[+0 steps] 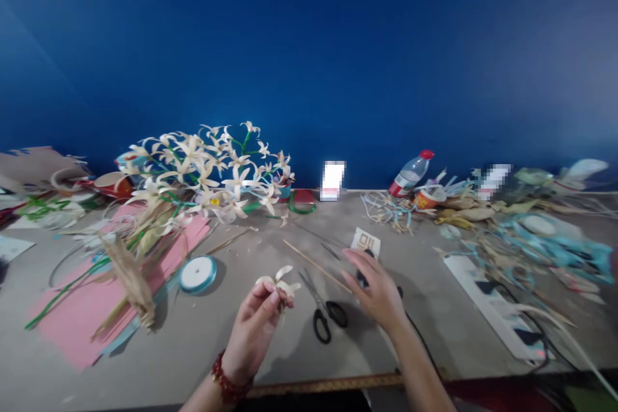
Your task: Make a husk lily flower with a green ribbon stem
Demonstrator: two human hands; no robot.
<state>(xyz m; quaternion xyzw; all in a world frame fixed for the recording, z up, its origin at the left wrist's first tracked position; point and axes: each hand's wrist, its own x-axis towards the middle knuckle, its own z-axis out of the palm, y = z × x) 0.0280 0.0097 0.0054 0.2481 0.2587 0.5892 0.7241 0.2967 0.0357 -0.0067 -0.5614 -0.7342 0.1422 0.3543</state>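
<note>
My left hand (263, 312) is closed in a pinch on a small cream-white handmade flower (284, 280), its petals spread above the fingertips. My right hand (379, 290) is over the table with thumb and fingers apart. Beneath it is a black object (362, 278), mostly hidden; I cannot tell whether the hand touches it. A thin wooden stick (313, 262) runs toward the right thumb. Black-handled scissors (324, 312) lie between my hands, blades pointing away. Just beyond the right fingers sits a small white packet (365, 243).
A bunch of similar white flowers (207, 167) stands at the back left. Nearby are a blue-edged ribbon spool (197, 274), pink paper (72, 328) and dried husks (130, 280). Rightward are a bottle (410, 174), a power strip (497, 309) and blue plastic (560, 248). A blue wall (309, 64) rises behind.
</note>
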